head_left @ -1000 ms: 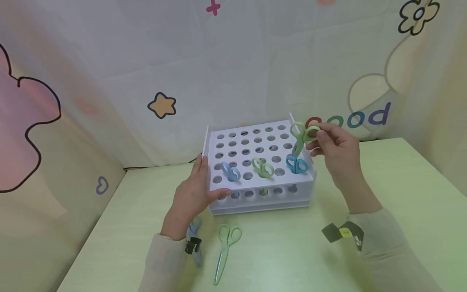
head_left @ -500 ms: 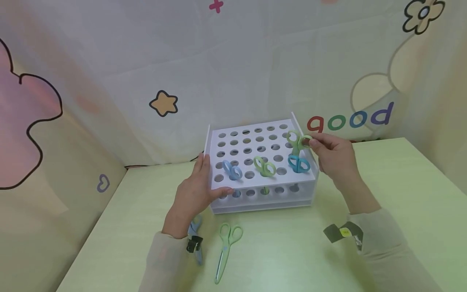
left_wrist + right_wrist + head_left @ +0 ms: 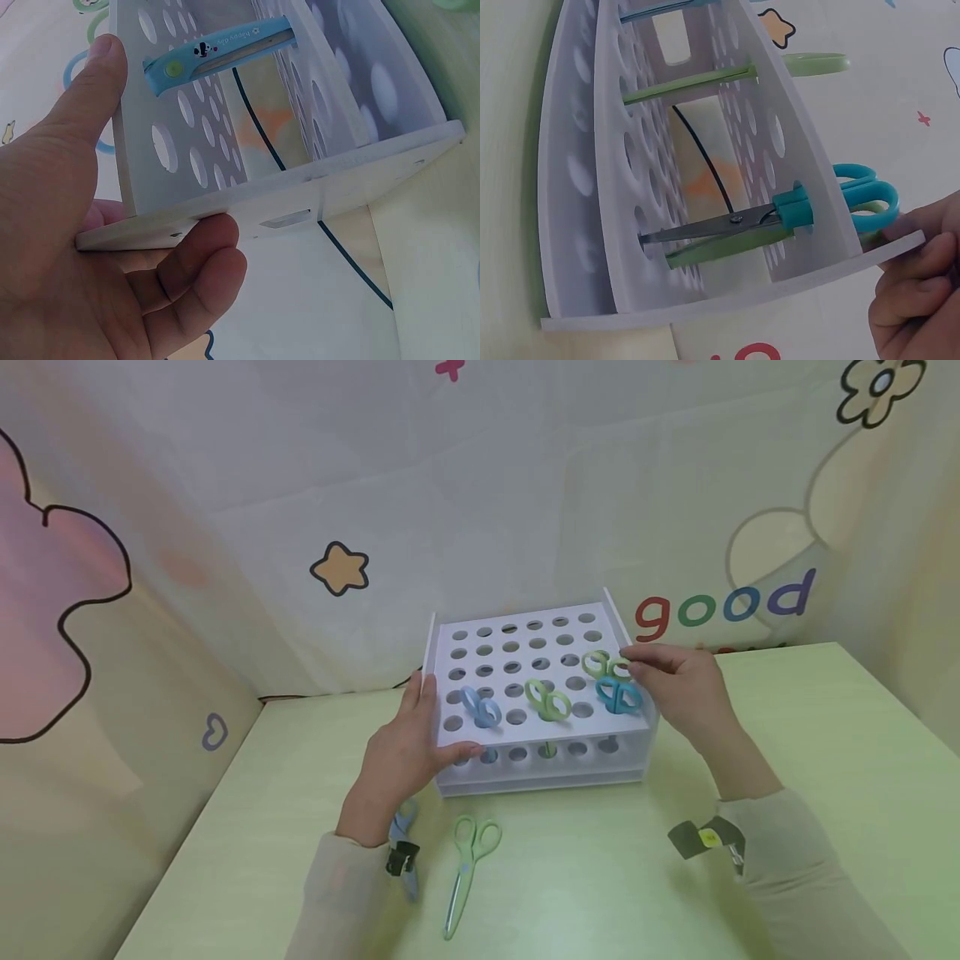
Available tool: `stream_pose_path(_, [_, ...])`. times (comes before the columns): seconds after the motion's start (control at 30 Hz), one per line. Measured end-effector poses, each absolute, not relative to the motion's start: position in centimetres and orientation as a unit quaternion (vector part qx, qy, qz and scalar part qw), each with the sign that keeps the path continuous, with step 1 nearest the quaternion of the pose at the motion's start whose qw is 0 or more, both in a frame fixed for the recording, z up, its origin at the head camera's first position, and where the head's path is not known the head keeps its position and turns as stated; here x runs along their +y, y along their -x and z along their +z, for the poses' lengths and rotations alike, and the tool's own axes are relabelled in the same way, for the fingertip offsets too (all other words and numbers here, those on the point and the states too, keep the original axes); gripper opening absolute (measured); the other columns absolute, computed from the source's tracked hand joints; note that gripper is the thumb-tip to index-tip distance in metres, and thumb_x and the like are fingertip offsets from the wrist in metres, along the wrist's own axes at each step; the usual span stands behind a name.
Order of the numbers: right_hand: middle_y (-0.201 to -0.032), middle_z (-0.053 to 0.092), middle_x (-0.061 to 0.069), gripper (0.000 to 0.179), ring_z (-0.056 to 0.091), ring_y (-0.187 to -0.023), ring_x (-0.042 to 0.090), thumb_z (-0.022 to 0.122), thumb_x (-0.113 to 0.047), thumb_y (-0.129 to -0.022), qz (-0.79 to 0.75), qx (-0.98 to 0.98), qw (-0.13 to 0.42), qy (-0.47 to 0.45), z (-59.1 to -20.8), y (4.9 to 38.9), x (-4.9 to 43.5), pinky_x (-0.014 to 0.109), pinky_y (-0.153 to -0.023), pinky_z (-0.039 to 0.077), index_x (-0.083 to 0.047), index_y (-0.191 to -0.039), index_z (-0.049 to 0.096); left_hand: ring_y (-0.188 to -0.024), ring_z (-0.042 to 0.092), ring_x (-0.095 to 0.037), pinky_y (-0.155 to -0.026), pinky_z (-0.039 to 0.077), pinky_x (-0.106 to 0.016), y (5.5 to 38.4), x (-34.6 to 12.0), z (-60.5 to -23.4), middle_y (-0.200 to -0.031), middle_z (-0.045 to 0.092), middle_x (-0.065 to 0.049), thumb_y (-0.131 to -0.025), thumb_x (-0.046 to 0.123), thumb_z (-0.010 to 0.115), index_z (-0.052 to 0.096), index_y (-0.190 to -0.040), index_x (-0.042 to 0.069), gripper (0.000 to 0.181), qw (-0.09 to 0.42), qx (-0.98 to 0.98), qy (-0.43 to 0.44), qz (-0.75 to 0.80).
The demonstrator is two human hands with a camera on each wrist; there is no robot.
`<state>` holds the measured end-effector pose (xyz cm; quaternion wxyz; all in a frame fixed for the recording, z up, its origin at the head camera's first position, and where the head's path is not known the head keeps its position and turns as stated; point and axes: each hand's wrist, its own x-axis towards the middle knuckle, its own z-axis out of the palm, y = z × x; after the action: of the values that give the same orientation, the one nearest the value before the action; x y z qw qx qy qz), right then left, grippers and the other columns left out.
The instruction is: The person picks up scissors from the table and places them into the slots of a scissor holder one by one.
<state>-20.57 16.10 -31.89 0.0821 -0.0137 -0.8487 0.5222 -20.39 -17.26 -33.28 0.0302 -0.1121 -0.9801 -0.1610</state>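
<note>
While between both hands (image 3: 393,750) (image 3: 681,692), green scissors (image 3: 607,667) at right fingertips (image 3: 639,672).

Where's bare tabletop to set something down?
Bare table lies before the white rack, between the lying green scissors and right sleeve; more lies right of that sleeve and left of the left sleeve. Crowded: beside the left sleeve, where blue scissors lie near that green pair, and the rack's near right corner, where teal scissors, the held green scissors and right hand bunch.

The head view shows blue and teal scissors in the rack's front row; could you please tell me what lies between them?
In the head view, one pair of green scissors stands between them, with an empty hole on either side.
</note>
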Motion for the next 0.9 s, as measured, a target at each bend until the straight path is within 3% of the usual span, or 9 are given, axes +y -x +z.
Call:
stream_pose_path(0.03, [-0.141, 0.058, 0.016, 0.033, 0.047, -0.134, 0.035, 0.058, -0.015, -0.104, 0.515, -0.853, 0.082, 0.012, -31.84, 20.53, 16.06, 0.052, -0.106, 0.040, -0.005, -0.135, 0.066, -0.078, 0.059, -0.026, -0.058, 0.043, -0.033, 20.40, -17.26, -33.28, -0.168, 0.009, -0.015, -0.080, 0.065, 0.076, 0.013, -0.162, 0.005, 0.120, 0.030, -0.980, 0.112, -0.161])
stream_pose_path(0.37, [-0.145, 0.054, 0.016, 0.034, 0.044, -0.136, 0.039, 0.057, -0.015, -0.104, 0.483, -0.871, 0.086, 0.004, -31.54, 20.31, 15.78, 0.054, -0.104, 0.041, -0.004, -0.135, 0.065, -0.080, 0.059, -0.026, -0.058, 0.043, -0.033, 20.37, -17.20, -33.23, -0.168, 0.008, -0.015, -0.080, 0.064, 0.076, 0.013, -0.162, 0.005, 0.119, 0.026, -0.981, 0.107, -0.159])
stream_pose_path(0.6, [-0.144, 0.055, 0.016, 0.036, 0.047, -0.133, 0.038, 0.059, -0.023, -0.104, 0.456, -0.884, 0.098, -0.005, -31.76, 20.28, 15.75, 0.053, -0.099, 0.046, -0.007, -0.136, 0.065, -0.078, 0.059, -0.026, -0.058, 0.043, -0.033, 20.40, -17.24, -33.24, -0.168, 0.008, -0.015, -0.080, 0.065, 0.076, 0.015, -0.162, 0.005, 0.118, 0.030, -0.981, 0.109, -0.160])
stream_pose_path(0.73, [-0.131, 0.065, 0.015, 0.035, 0.056, -0.109, 0.033, 0.060, -0.026, -0.103, 0.428, -0.897, 0.112, -0.005, -31.97, 20.45, 15.73, 0.043, -0.082, 0.051, -0.010, -0.134, 0.068, -0.078, 0.059, -0.025, -0.059, 0.043, -0.033, 20.46, -17.21, -33.18, -0.168, 0.008, -0.015, -0.081, 0.065, 0.075, 0.015, -0.162, 0.005, 0.118, 0.028, -0.981, 0.108, -0.159])
stream_pose_path(0.83, [-0.128, 0.066, 0.015, 0.033, 0.054, -0.095, 0.030, 0.060, -0.025, -0.103, 0.406, -0.906, 0.122, -0.009, -32.10, 20.59, 15.73, 0.037, -0.070, 0.046, -0.011, -0.132, 0.069, -0.078, 0.059, -0.025, -0.059, 0.043, -0.033, 20.47, -17.20, -33.15, -0.168, 0.008, -0.015, -0.081, 0.065, 0.075, 0.015, -0.162, 0.005, 0.117, 0.025, -0.982, 0.106, -0.158])
stream_pose_path(0.9, [-0.130, 0.065, 0.016, 0.033, 0.054, -0.092, 0.030, 0.060, -0.024, -0.103, 0.394, -0.910, 0.127, -0.015, -32.15, 20.65, 15.73, 0.036, -0.068, 0.045, -0.011, -0.132, 0.069, -0.078, 0.059, -0.025, -0.059, 0.043, -0.033, 20.44, -17.21, -33.12, -0.168, 0.008, -0.015, -0.081, 0.064, 0.075, 0.015, -0.162, 0.005, 0.117, 0.024, -0.982, 0.104, -0.157])
